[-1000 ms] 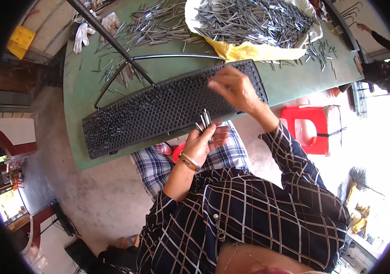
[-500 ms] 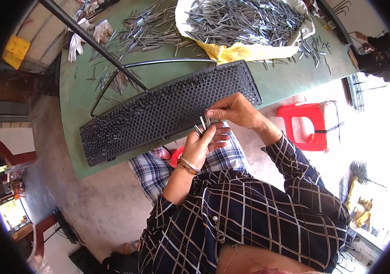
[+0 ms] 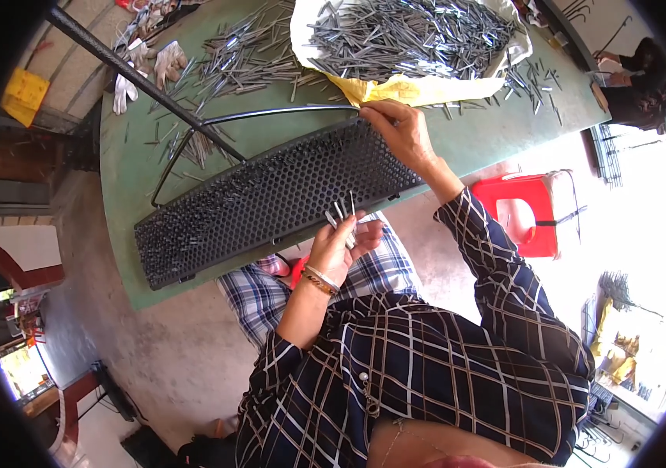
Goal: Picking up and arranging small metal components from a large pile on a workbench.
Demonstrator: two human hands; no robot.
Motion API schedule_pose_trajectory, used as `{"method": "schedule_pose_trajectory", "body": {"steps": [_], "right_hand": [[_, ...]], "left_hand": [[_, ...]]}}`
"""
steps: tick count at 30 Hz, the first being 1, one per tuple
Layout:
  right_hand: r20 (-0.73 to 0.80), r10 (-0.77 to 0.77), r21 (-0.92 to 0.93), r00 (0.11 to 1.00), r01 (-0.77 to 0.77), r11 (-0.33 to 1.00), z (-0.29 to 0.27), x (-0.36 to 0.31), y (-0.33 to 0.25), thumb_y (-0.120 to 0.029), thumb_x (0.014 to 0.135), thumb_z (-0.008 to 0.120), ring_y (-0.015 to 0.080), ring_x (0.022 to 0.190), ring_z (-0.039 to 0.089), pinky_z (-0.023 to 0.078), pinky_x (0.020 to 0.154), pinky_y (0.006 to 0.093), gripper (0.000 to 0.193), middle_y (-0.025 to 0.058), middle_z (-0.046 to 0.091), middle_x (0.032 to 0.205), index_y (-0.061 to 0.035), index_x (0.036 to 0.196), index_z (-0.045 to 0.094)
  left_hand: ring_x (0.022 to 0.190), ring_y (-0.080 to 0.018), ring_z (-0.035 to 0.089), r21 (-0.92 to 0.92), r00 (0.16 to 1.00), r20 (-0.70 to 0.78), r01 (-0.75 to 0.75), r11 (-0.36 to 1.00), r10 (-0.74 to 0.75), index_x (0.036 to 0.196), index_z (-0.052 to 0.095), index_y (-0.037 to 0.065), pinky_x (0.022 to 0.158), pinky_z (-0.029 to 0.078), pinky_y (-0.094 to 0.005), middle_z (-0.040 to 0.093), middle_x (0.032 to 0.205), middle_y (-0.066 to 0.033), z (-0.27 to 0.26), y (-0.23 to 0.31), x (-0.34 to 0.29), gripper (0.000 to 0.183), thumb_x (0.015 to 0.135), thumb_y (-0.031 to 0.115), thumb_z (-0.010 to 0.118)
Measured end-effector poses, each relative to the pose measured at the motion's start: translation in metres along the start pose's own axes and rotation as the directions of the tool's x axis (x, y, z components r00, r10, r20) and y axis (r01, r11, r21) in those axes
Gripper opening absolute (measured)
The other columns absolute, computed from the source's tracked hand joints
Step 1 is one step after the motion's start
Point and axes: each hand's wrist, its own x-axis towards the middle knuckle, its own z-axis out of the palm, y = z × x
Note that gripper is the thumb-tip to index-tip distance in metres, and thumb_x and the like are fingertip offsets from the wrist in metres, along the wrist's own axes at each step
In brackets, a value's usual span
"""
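My left hand [image 3: 341, 243] is closed around several thin metal rods [image 3: 339, 209], which stick up past the thumb just below a black perforated tray [image 3: 286, 168]. My right hand [image 3: 405, 136] is at the tray's upper right edge, its thumb and fingers pinched together and pointing down at the holes. Whatever lies between those fingertips is hidden. The tray rests tilted on the green table [image 3: 458, 140]. Rods stand packed in the holes at its left end and along the far edge, while many holes in the middle show bare.
Beyond the tray, a white and yellow sack [image 3: 415, 87] lies open, heaped with metal rods. Loose rods [image 3: 251, 54] are scattered beside it, near work gloves [image 3: 168, 62]. A black bar [image 3: 126, 70] slants over the tray. A red stool [image 3: 497, 187] stands right; another person [image 3: 645, 86] is far right.
My right hand has moved from beside the left hand up to the tray's far right edge. The left hand stays low, keeping its rods.
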Motion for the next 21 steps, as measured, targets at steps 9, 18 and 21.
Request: {"method": "schedule_pose_trajectory", "body": {"steps": [9,18,21], "right_hand": [[0.029,-0.129,-0.093,0.991,0.131,0.987,0.007,-0.001,0.013,-0.012,0.082,0.064,0.0203,0.076,0.063,0.048,0.068,0.0295,0.017,0.0101,0.065,0.087,-0.0013,0.095,0.067],[0.162,-0.399,-0.394,0.902,0.43,0.812,0.009,-0.006,0.008,-0.013,0.08,0.066,0.027,0.077,0.06,0.048,0.069,0.0358,0.022,0.0086,0.057,0.091,-0.0058,0.1,0.066],[0.104,-0.367,-0.372,0.925,0.378,0.848,0.009,-0.007,0.005,-0.014,0.08,0.066,0.0265,0.076,0.06,0.048,0.067,0.0355,0.021,0.0092,0.057,0.09,-0.0051,0.1,0.066]], "left_hand": [[0.092,-0.0222,0.062,0.032,1.0,-0.004,0.001,0.999,-0.001,0.111,0.052,0.001,0.078,0.054,-0.0316,0.061,0.106,-0.0186,0.005,0.002,-0.004,0.025,0.095,0.018,0.045],[0.091,-0.021,0.063,0.038,1.0,0.002,-0.008,0.999,0.008,0.112,0.052,0.002,0.077,0.054,-0.0311,0.062,0.104,-0.0164,0.006,0.003,-0.006,0.023,0.093,0.014,0.048],[0.091,-0.0204,0.063,0.039,1.0,0.008,-0.028,0.999,0.028,0.113,0.052,0.002,0.077,0.054,-0.0307,0.062,0.104,-0.0159,0.006,0.005,-0.007,0.023,0.094,0.014,0.047]]}}
